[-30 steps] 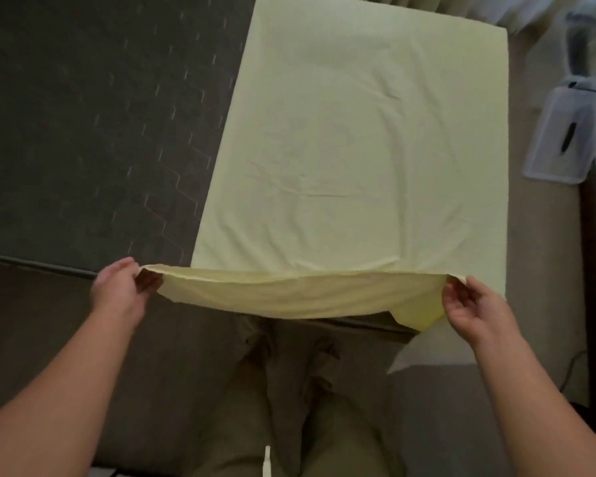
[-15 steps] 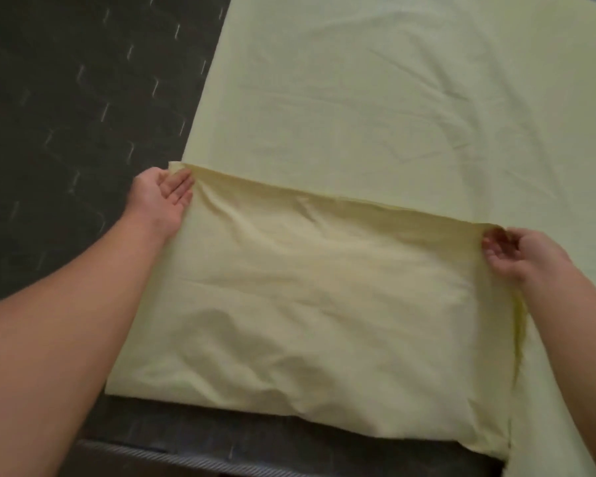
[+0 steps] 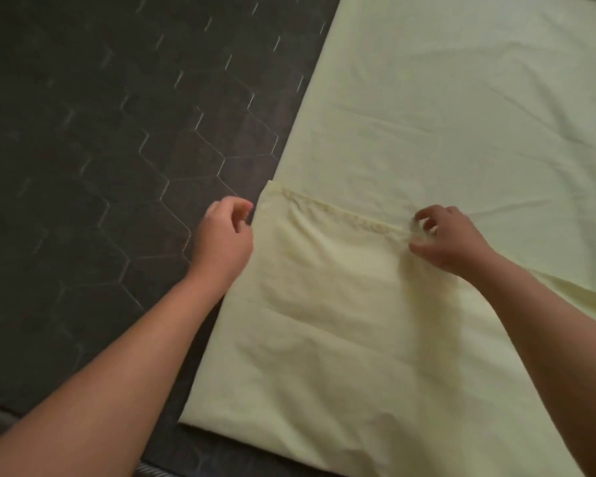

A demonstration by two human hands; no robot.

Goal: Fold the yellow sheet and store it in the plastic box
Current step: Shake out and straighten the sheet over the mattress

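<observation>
The pale yellow sheet [image 3: 444, 132] lies flat on a dark quilted surface. Its near part is folded over away from me, and the hem of that flap [image 3: 327, 210] runs across between my hands. My left hand [image 3: 222, 235] hovers just off the flap's left edge, fingers loosely curled and holding nothing. My right hand [image 3: 444, 235] rests on the hem further right, with fingertips and thumb pinching the puckered cloth; the fingers are blurred. The plastic box is out of view.
The dark grey quilted surface [image 3: 100, 149] with a stitched hexagon pattern spreads to the left of the sheet. Its near edge [image 3: 159, 471] runs along the bottom of the view.
The near edge was lifted and carried away from me, then laid down as a flap. My left hand has let go of its corner. My right hand has moved left along the hem.
</observation>
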